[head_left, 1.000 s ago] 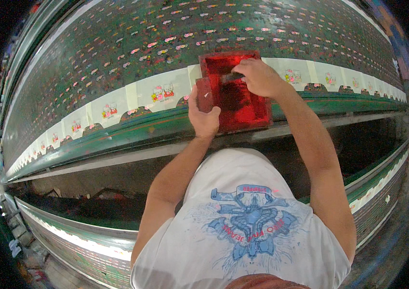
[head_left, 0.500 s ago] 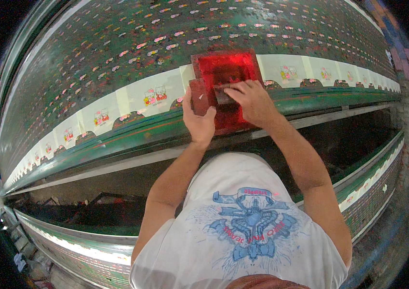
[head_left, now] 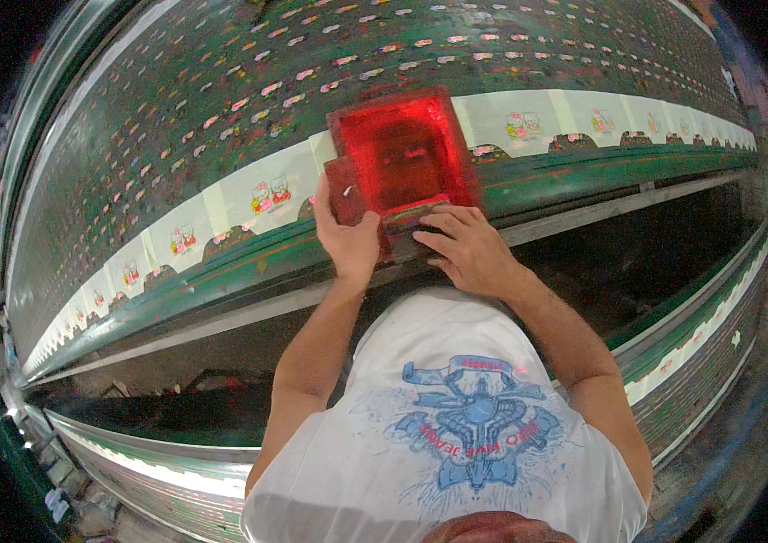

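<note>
A red screen-printing frame [head_left: 463, 149], its mesh wet with red ink, lies over the row of pale pieces on the long green table. My left hand [head_left: 349, 242] is closed round a dark red block [head_left: 344, 188] at the frame's left side, thumb on the near part. My right hand [head_left: 467, 246] is at the frame's near edge, fingers closed on a squeegee [head_left: 414, 215] that lies across the mesh. The hand hides part of the squeegee. Beside the frame on the left is a pale piece [head_left: 230, 201] printed with small cartoon figures; the piece under the frame is hidden.
More printed pale pieces [head_left: 538, 122] run along the table edge to both sides. Small coloured print marks dot the green tabletop [head_left: 248, 100]. A metal rail [head_left: 583, 215] follows the near edge. Beyond a dark gap, another green table [head_left: 673, 380] stands behind me.
My right hand has drawn the squeegee toward me, from the middle of the mesh to the frame's near edge. My left hand keeps its hold on the block at the frame's left side.
</note>
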`<action>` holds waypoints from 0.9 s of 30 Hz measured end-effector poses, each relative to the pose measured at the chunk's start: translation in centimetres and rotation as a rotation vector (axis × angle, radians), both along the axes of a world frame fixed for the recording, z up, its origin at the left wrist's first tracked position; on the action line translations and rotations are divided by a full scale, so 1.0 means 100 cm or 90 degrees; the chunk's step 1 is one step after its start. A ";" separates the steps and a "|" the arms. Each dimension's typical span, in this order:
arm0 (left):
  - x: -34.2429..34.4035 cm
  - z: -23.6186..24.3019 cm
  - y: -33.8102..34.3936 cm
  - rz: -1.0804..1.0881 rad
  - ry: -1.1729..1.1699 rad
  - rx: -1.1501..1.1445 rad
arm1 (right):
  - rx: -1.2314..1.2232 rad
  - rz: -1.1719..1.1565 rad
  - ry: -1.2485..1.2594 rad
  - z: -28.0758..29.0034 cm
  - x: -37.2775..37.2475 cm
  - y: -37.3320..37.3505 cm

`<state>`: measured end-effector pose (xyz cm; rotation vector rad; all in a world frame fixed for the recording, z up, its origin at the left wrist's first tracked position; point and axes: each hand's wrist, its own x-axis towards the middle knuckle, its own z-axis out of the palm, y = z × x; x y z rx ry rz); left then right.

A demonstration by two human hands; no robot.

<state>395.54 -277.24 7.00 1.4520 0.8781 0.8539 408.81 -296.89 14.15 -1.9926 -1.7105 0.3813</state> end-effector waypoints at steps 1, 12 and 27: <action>-0.002 0.000 0.002 0.000 0.028 0.055 | 0.038 -0.036 0.008 0.000 0.003 -0.005; 0.056 0.013 -0.049 0.000 -0.035 0.080 | 0.139 -0.321 0.271 -0.026 0.067 -0.097; 0.179 -0.012 -0.155 0.014 -0.035 -0.012 | 0.133 -0.270 0.180 -0.026 0.196 -0.209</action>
